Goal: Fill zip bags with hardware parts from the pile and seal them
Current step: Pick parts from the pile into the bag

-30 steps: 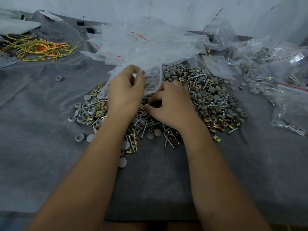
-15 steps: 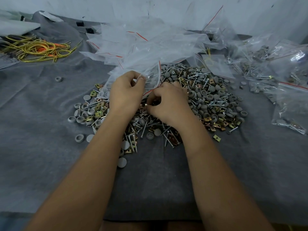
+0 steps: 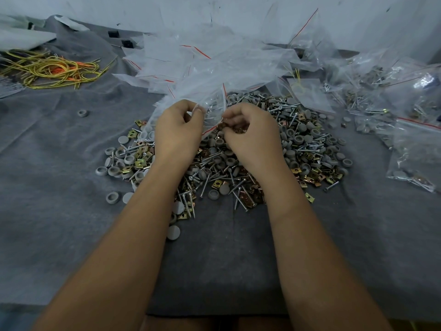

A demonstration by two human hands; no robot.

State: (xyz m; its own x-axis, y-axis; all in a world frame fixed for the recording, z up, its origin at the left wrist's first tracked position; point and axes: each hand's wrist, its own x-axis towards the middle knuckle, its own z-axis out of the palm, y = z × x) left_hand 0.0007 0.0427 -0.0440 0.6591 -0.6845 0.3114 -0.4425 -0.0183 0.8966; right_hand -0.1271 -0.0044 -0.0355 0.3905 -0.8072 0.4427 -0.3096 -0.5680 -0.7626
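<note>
Currently we pinch the mouth of a clear bag (image 3: 210,101) with the left hand (image 3: 177,130), thumb and forefinger closed on its edge, over the parts pile (image 3: 298,144). Right hand (image 3: 253,134) is curled around some brass clips (image 3: 235,129) at the bag's mouth; our fingers hide the count. Filled bags (image 3: 415,149) sit at the right, partly cut off.

Table (image 3: 59,211) covered with grey felt cloth, creased at left edge. Scuffed white wall (image 3: 238,15) along far edge. Dim, even light.
</note>
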